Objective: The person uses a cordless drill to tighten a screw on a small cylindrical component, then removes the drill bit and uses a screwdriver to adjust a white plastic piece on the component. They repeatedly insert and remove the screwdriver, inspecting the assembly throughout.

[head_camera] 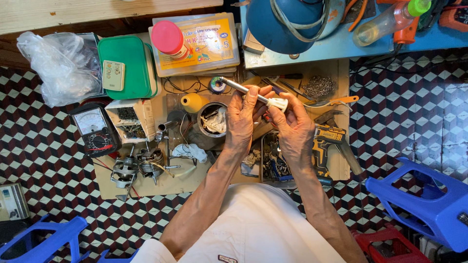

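Observation:
My left hand (242,118) and my right hand (294,127) are raised together over a low wooden board (156,180) on the tiled floor. Between them they hold a slim metal tube with a white plastic end (253,94). My left fingers wrap the shaft and my right fingertips pinch the white end. Directly below the hands lie a round tin (212,120) with scraps and a tray of small metal parts (273,160).
An analog multimeter (95,129), small motor parts (139,165), a yellow cordless drill (325,141), a green lidded box (126,65) and a plastic bag (58,63) surround the board. Blue plastic stools (429,204) stand at the right and lower left.

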